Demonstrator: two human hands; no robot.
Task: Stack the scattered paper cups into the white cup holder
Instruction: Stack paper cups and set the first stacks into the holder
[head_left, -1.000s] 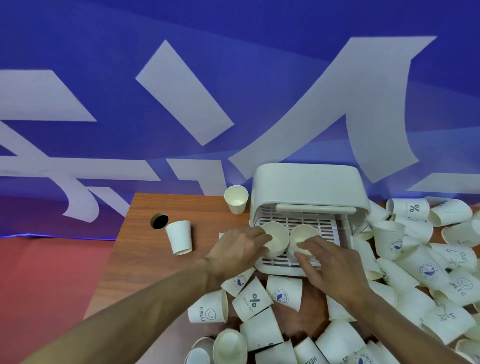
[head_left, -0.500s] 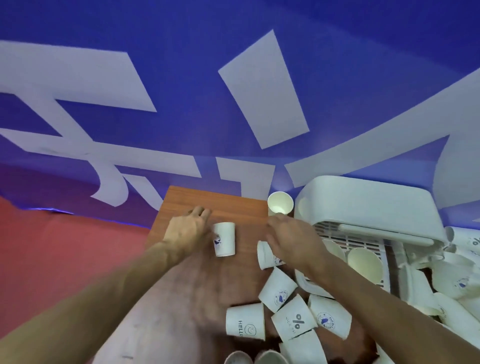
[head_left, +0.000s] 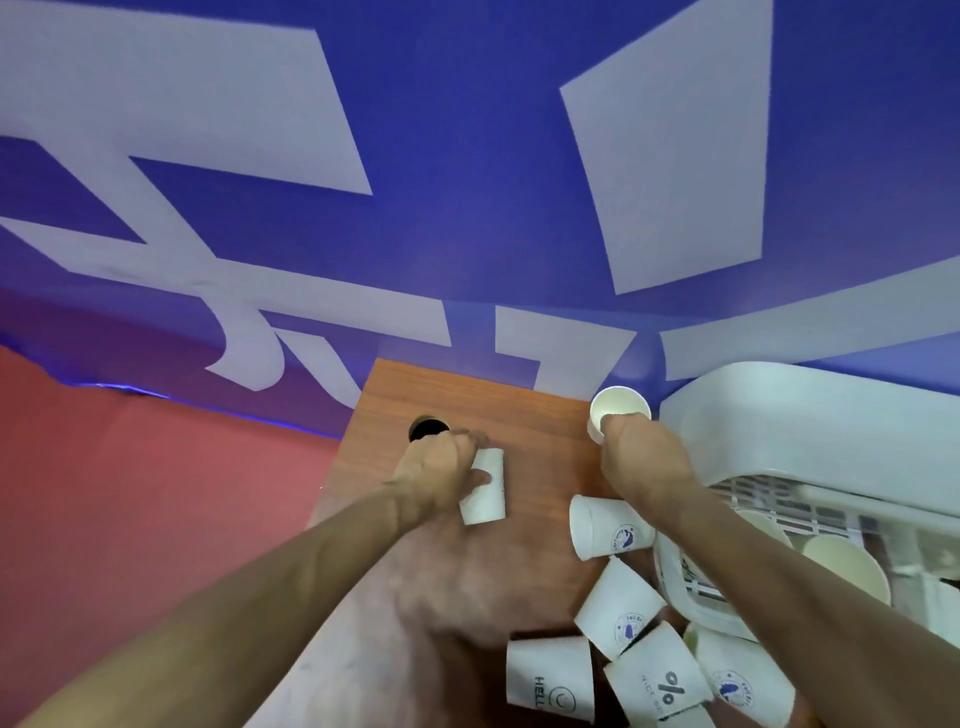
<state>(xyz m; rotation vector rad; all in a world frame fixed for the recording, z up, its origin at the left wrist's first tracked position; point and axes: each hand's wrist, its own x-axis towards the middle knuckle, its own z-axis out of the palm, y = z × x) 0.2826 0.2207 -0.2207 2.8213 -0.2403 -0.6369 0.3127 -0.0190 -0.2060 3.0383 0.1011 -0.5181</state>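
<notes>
Gripping two cups at once is where trouble could start. The left hand (head_left: 434, 478) has fingers and thumb wrapped round what looks like an upside-down paper cup (head_left: 485, 491). The right hand (head_left: 644, 457) is curled round the wall of an upright cup (head_left: 618, 408), whose open mouth shows just beyond the knuckles.

Thin paper walls would likely dent under a hard squeeze, and a dented rim may refuse to nest. The two cups seem to face opposite ways (one mouth down, one mouth up). One will probably need turning before they stack, and a one-handed turn could drop it.

The left-hand cup is near the left edge of the table (head_left: 519, 415), with a dark round hole (head_left: 426, 427) just beyond the fingers. A slip that way might send it to the floor. The white cup holder (head_left: 779, 415) lies to the right of the right hand, its near rim under that forearm. A sideways cup (head_left: 608, 530) lies just nearer than the right wrist. A sweeping forearm could knock it, or the loose cups (head_left: 618, 608) closer to the body.

The right fingertips are hidden behind the hand itself, so how firmly they hold is a guess. The holder runs off the right of the view and the forearm covers part of its slatted tray, so I cannot count the cups (head_left: 841, 566) already in it. Whether the left-hand cup rests on the table or is lifted cannot be told. The hole's purpose is unclear, and the nearest cups are cut off at the bottom.
</notes>
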